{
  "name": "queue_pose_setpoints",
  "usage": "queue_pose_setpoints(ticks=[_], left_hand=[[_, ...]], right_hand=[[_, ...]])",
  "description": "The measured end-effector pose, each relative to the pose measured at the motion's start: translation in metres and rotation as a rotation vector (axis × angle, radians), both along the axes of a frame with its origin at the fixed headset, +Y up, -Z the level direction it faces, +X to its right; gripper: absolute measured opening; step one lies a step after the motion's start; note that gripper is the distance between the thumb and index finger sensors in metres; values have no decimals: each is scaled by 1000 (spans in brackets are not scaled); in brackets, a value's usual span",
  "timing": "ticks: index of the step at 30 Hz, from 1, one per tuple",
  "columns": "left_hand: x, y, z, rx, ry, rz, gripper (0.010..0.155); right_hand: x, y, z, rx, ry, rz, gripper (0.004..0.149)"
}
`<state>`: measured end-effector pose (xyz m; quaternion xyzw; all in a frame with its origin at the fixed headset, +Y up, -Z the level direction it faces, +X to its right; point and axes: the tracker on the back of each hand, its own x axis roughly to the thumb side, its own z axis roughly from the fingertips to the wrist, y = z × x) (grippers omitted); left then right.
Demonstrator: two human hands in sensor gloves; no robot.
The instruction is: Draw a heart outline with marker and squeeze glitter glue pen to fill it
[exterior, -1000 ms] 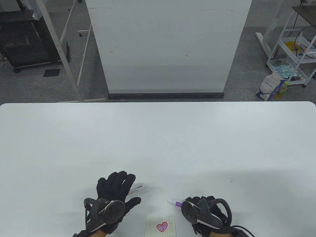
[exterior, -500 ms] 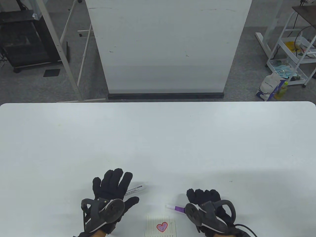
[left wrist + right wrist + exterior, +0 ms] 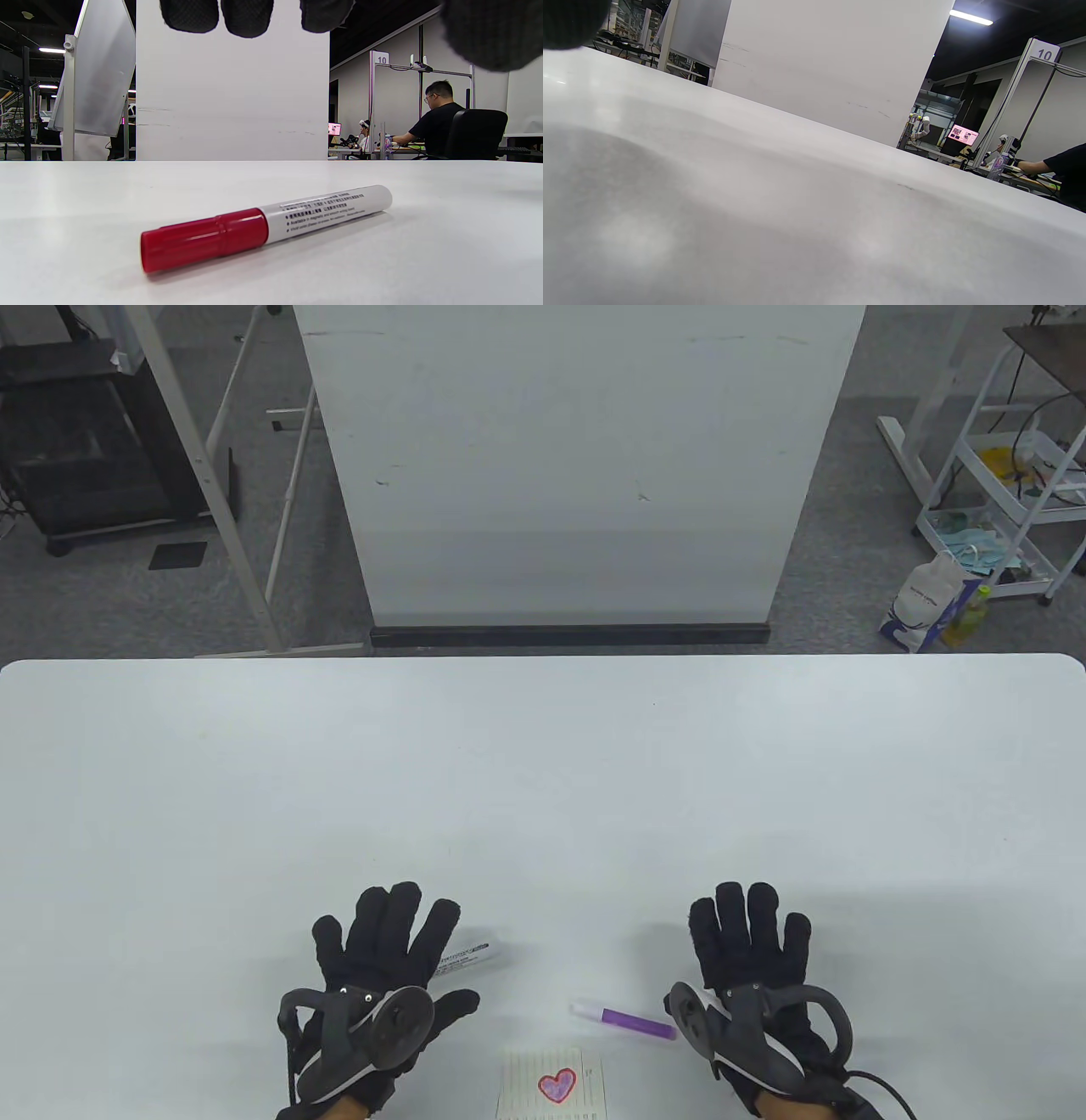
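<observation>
Presently, as laid out on the table:
Paper card (image 3: 553, 1081): small lined white piece at the table's near edge, about midway along it, lying flat.
Heart (image 3: 556, 1085): drawn on the card, red outline, purple filling inside.
Glitter glue pen (image 3: 624, 1021): purple body with a clear tip, lying flat on the table just beyond the card's right corner, tip pointing left; nothing touches it.
Marker (image 3: 265, 225): white barrel with printed text and a red cap on, lying flat beyond the card's left side; from above most of it is covered by the left hand's fingers, with only the white end showing.
Left hand (image 3: 386, 976): black glove, palm down, fingers straight and spread over the marker; the wrist view shows the fingertips (image 3: 247, 17) above the marker and gripping nothing.
Right hand (image 3: 751, 976): black glove, palm down, fingers straight and spread, just right of the glue pen and holding nothing.
Trackers: one strapped to the back of each hand.
Table (image 3: 543, 780): white, wide.
Beyond the far edge: white upright panel (image 3: 577, 466) on a grey floor.
</observation>
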<state>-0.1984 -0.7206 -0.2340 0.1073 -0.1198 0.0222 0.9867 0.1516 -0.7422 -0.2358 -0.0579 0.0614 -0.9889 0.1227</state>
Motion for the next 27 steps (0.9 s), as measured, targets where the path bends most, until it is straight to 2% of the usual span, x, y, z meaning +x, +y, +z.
queue_pose_setpoints(ticks=[9,27], left_hand=[[1,2,-2,1,9,-32,94],[1,2,0,-1,1,0,94]], right_hand=[[3,5,2,56,-13,-13,108],[4,12,3,41,-3,-40,103]])
